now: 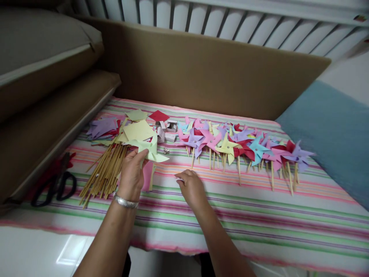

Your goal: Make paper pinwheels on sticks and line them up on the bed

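At 1 o'clock from the left hand, a piece of pale green paper, its corners curled into blades, is held above the striped cloth. The left thumb lies on top of it, pinching it; the other fingers are mostly hidden beneath, so how they grip cannot be told. The right hand sits at about 4 o'clock from the paper, apart from it, thumb and forefinger drawn narrow. A pale speck shows at their tips, too small to make out, and I cannot tell whether they hold anything.

Shiny metal bits lie at 10 to 11 o'clock from the right hand, too small to identify surely. Paper pinwheels on sticks crowd at 2 o'clock from that hand, overlapping so the rear ones are partly covered. At 9 o'clock from the left hand lies a bundle of thin sticks, its far ends hidden under paper. Pink paper is partly covered by the left hand. Both forearms are cut off at the 6 o'clock edge.
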